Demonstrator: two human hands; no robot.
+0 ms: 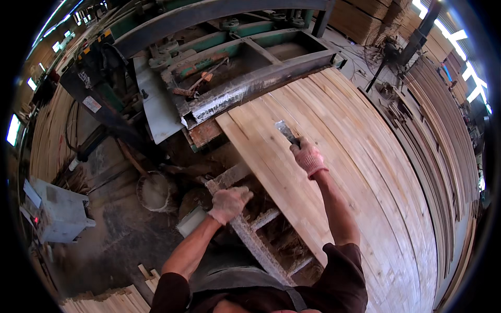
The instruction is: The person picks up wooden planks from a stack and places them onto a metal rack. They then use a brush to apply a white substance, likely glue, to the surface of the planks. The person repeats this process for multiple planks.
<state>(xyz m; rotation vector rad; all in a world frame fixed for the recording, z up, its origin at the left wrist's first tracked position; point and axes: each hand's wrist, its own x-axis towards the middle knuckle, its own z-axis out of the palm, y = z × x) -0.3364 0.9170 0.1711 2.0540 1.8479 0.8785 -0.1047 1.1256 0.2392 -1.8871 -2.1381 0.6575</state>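
Note:
My right hand [308, 157], in a pinkish knit glove, is wrapped round the dark handle of a scraper [285, 131]. The scraper's flat metal blade points away from me, over a wide panel of glued wooden strips [365, 188]. My left hand [229, 204], gloved too, hovers left of the panel's edge, above a crusted metal frame [255, 248]. Its fingers are curled in, and nothing shows in them.
Beyond the panel stands a green and grey machine with a heavy steel beam [261, 78]. A bucket [155, 191] with a stick in it and a grey box [56, 211] are on the floor at left. Stacked boards [443, 135] line the right side.

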